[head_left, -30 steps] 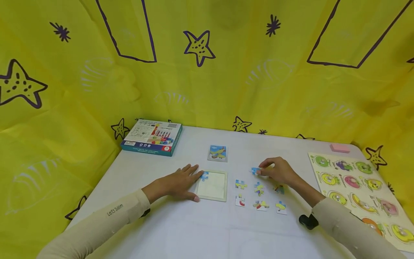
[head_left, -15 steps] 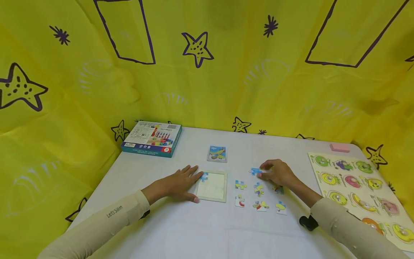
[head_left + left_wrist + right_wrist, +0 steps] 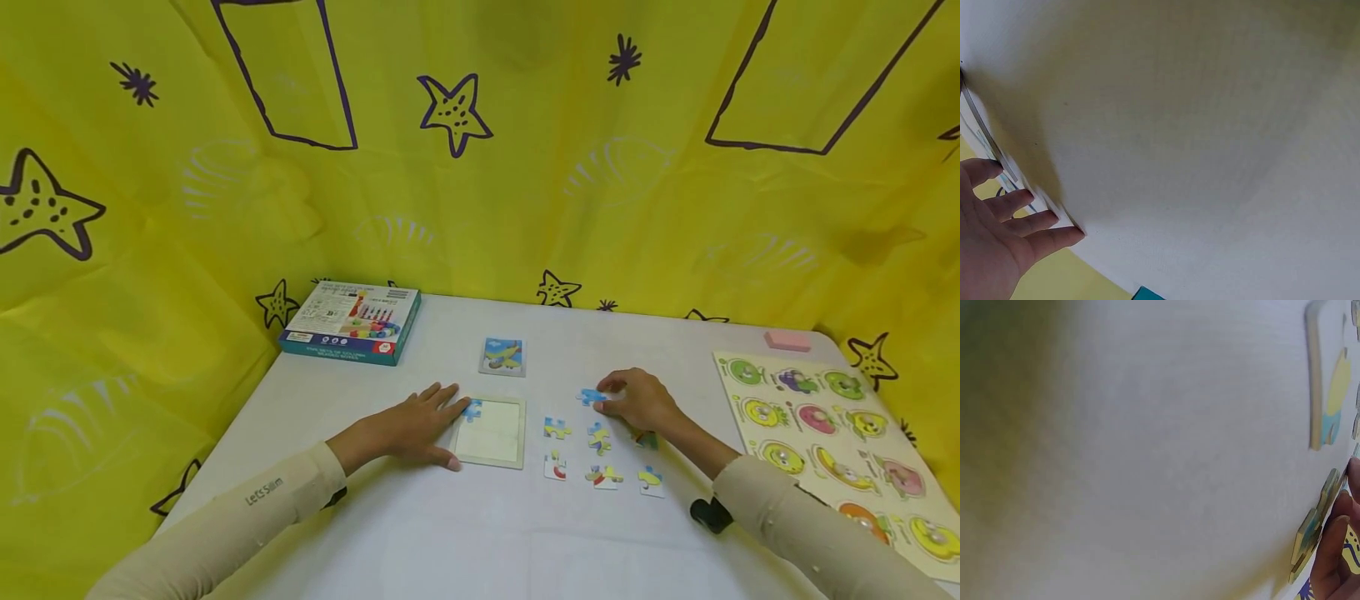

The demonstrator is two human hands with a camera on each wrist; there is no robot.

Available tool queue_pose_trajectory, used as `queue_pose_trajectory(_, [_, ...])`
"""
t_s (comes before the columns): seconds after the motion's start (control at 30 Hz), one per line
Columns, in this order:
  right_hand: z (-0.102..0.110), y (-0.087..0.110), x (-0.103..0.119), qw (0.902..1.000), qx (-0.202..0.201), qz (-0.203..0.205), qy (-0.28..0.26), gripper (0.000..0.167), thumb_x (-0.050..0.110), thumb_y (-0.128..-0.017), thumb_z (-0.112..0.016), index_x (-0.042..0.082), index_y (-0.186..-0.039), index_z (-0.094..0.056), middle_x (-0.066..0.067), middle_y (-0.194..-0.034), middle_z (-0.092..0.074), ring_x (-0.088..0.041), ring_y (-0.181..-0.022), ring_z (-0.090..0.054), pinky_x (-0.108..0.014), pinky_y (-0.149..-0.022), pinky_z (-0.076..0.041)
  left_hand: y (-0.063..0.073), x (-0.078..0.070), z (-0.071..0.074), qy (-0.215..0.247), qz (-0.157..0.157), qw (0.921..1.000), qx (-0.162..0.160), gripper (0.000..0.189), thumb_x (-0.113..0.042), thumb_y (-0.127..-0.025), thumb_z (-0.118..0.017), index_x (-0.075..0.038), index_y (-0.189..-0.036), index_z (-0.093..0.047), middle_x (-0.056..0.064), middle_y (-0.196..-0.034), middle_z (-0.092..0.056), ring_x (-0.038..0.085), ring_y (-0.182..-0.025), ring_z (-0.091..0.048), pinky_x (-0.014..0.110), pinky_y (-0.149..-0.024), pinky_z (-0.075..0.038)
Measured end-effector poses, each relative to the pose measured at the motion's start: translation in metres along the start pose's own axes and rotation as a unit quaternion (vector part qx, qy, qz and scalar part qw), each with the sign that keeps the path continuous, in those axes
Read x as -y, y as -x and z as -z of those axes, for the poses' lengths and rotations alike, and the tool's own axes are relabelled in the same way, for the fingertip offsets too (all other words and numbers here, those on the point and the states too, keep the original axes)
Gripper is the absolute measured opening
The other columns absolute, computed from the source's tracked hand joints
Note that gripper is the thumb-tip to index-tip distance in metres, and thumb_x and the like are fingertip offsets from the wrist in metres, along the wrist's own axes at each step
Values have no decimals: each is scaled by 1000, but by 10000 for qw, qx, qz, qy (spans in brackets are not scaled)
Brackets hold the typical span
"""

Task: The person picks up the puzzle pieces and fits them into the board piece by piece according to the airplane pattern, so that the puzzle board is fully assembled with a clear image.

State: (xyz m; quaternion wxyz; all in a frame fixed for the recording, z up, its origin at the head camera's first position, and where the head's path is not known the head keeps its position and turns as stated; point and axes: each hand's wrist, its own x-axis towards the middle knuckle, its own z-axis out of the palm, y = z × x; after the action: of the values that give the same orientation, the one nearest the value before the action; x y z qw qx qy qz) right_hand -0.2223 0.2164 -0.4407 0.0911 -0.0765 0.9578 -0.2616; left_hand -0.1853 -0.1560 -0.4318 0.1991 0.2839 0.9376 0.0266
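Note:
My left hand [image 3: 420, 427] lies flat with its fingers spread at the left side of a wooden puzzle tray [image 3: 489, 463]. One fingertip touches the tray's upper left corner, beside a blue puzzle piece [image 3: 473, 409] inside it. To the right, thumb and forefinger of my right hand [image 3: 641, 404] pinch the right edge of another blue jigsaw piece [image 3: 589, 397] low over the table. Several loose pieces, such as a yellow and blue one [image 3: 599, 438], lie below that hand; one brownish piece [image 3: 647, 439] is partly covered by it. The right wrist view catches only curled fingertips [image 3: 1335, 540].
Behind the tray lies a small airplane picture puzzle [image 3: 502, 356]. A boxed set [image 3: 351, 323] stands at the back left. A fruit puzzle board [image 3: 817, 425] fills the right side, with a pink block [image 3: 787, 341] behind it. A yellow curtain [image 3: 525, 208] encloses the table.
My right thumb and forefinger have shifted slightly, so more of the blue jigsaw piece shows. My left hand stays at the tray, and the other pieces keep their places.

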Motion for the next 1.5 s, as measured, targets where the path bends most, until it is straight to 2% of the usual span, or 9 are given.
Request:
queue_pose_trajectory(0.2, [-1,-1,0,9997,83,171,-119,30,23,-88,-79,4,-109,-69,-18,-113,-67,-33,-103,-60,-51,-92,-49,0,0,-2,60,-50,10000,-14,100,-67,-85,-66,-16,-161,-25,14,-167,-19,43,-153,-19,63,-118,-28])
queue_pose_trajectory(0.4, [-1,-4,-1,9982,261,294,-459,27,17,-87,-79,4,-102,-61,-9,-94,-64,-20,-81,-57,-32,-69,-48,0,0,-1,31,-47,10000,-48,100,-68,-84,-66,-17,-161,-25,14,-167,-20,42,-153,-20,62,-118,-28])
queue_pose_trajectory(0.57, [0,-3,1,9955,500,249,-761,24,12,-90,-75,3,-105,-58,-8,-91,-59,-16,-68,-56,-26,-58,-47,0,0,-1,48,-2,10000,-69,101,-68,-84,-66,-18,-161,-26,14,-167,-20,42,-153,-20,62,-118,-28])
queue_pose_trajectory(0.7, [3,-1,2,9931,633,341,-930,17,13,-94,-71,4,-103,-60,-8,-93,-58,-15,-63,-56,-25,-55,-45,1,-1,-1,88,30,9999,-83,101,-68,-83,-67,-17,-160,-26,14,-167,-21,43,-153,-20,63,-117,-28])
queue_pose_trajectory(0.9, [7,-1,7,9907,611,562,-1081,8,11,-96,-67,5,-101,-65,-11,-99,-63,-17,-69,-57,-26,-58,-47,1,-1,0,134,55,9999,-82,103,-68,-82,-69,-17,-160,-26,14,-167,-21,43,-153,-20,64,-117,-28])
queue_pose_trajectory(1.0, [7,-1,11,9867,618,710,-1322,13,8,-96,-66,3,-107,-66,-12,-100,-64,-17,-70,-58,-25,-58,-50,0,0,0,127,58,9999,-74,103,-68,-82,-68,-18,-161,-25,13,-167,-20,42,-153,-20,63,-117,-28])
queue_pose_trajectory(1.2, [3,-1,20,9766,767,963,-1761,28,4,-94,-67,0,-121,-63,-11,-91,-63,-21,-57,-58,-25,-52,-50,-1,1,0,116,43,9999,-81,104,-69,-81,-69,-19,-161,-25,12,-167,-20,41,-153,-20,62,-117,-28])
queue_pose_trajectory(1.5, [-9,-1,39,9742,870,1120,-1754,31,5,-93,-68,2,-124,-63,-7,-84,-61,-21,-56,-59,-25,-53,-49,-2,2,-2,91,27,9999,-132,103,-70,-81,-68,-18,-160,-27,13,-167,-22,42,-152,-21,64,-116,-29])
